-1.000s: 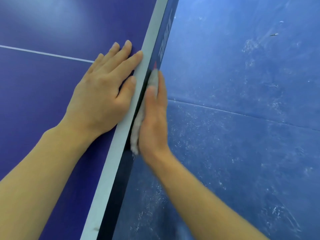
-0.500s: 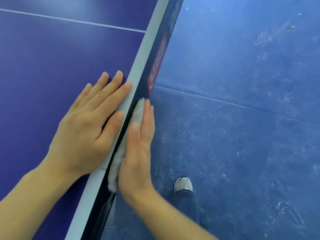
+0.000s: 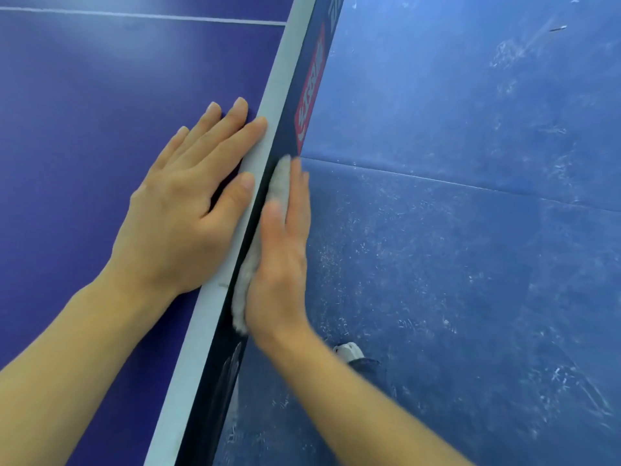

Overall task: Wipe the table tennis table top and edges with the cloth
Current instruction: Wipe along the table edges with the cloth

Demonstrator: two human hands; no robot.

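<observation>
A dark blue tabletop point(image 3: 100, 105) fills the left side, with a pale grey border stripe point(image 3: 272, 105) running diagonally along its edge and a thin white line point(image 3: 144, 15) crossing near the top. The left hand point(image 3: 188, 210) lies flat, palm down, on the tabletop, fingers straight and close together, with the index finger and thumb tip touching the grey stripe. The right hand point(image 3: 280, 260) is flat with fingers together, pressing a whitish cloth point(image 3: 280, 183) against the dark vertical side of the table, just below a red label point(image 3: 311, 85). To the right lies a scuffed blue floor point(image 3: 470, 264), with a white shoe point(image 3: 349, 351) visible near the right forearm.
</observation>
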